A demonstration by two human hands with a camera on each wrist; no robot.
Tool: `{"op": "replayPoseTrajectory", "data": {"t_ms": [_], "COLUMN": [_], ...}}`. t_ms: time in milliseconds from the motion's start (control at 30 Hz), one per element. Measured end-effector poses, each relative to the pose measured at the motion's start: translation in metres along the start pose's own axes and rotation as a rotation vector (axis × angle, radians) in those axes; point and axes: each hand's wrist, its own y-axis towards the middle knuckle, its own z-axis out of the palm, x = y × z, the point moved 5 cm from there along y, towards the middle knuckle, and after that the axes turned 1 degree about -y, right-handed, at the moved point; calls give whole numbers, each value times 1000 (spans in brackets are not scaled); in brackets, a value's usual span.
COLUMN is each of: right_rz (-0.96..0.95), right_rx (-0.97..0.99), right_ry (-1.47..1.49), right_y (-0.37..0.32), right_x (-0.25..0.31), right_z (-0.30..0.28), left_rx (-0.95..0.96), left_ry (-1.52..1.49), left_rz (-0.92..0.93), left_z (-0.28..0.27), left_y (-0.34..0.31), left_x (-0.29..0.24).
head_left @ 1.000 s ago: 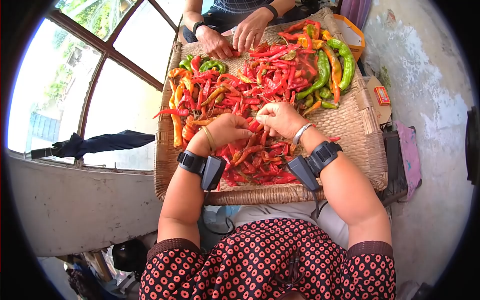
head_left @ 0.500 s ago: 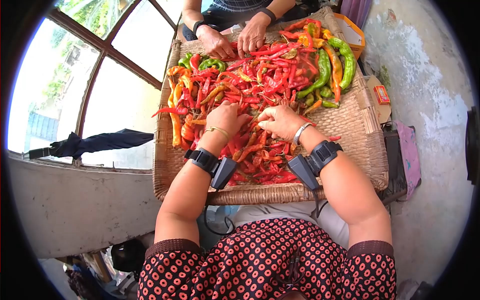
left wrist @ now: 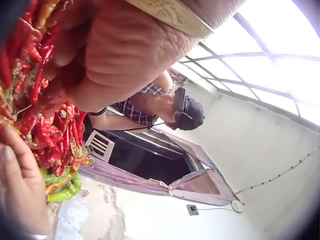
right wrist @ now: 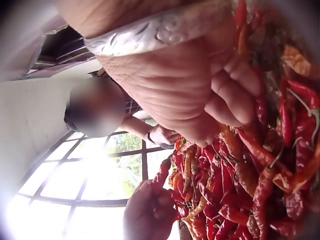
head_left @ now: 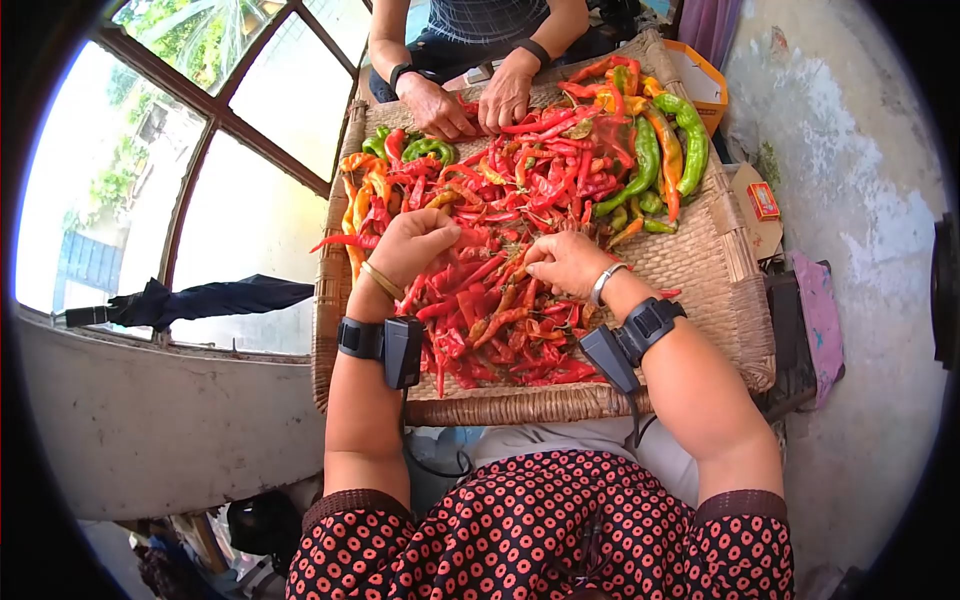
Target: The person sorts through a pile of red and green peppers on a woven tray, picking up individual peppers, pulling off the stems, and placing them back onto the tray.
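In the head view, the red chilies [head_left: 500,325] lay in a heap on a woven tray [head_left: 700,290], spreading from its centre towards 6 and 12 o'clock. Green peppers [head_left: 645,160] lay at 2 o'clock and orange peppers [head_left: 352,205] near 9 o'clock. The left hand [head_left: 408,245] was over the heap towards 9 o'clock, thumb and forefinger together; the right hand [head_left: 570,263] was just off centre towards 5 o'clock, fingers bent down at the chilies. Another person's hands [head_left: 505,100] touched the heap's far edge, between 11 and 12 o'clock. In the left wrist view, the left hand loomed at 11 o'clock, its fingertips hidden, with the right hand at 8 o'clock beside the heap. In the right wrist view, the left hand, at 7 o'clock, had its grip closed round a red chili [right wrist: 163,172] that stuck upward; the right hand's fingers curled against the heap, and whether its grip held anything could not be told.
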Motion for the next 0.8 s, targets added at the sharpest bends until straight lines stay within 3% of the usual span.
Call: {"op": "replayPoseTrajectory", "data": {"t_ms": [33, 100, 133, 233, 300, 433, 633, 667, 700, 800], "right_rz": [-3, 73, 87, 18, 17, 31, 64, 43, 42, 26], "right_rx": [0, 33, 47, -4, 27, 19, 46, 27, 32, 9], "right_ry": [0, 66, 33, -9, 7, -62, -46, -60, -45, -45], "right_y": [-2, -3, -3, -5, -5, -4, -5, -4, -5, -4], "right_x": [2, 3, 4, 4, 7, 8, 5, 5, 6, 4], "right_z": [-1, 0, 0, -4, -5, 1, 0, 0, -1, -1], "left_rx": [-3, -196, -238, -250, -215, -137, -21, -65, -65, -74], "left_ry": [1, -330, -260, 296, 920, 1295, 1372, 1263, 1264, 852], "left_rz": [1, 232, 292, 454, 493, 177, 132, 261, 273, 447], "left_z": [1, -2, 7, 8, 17, 37, 42, 39, 37, 34], "left_y": [4, 9, 7, 27, 26, 19, 21, 21, 20, 11], "left_x": [3, -5, -12, 10, 19, 30, 31, 31, 26, 5]}}
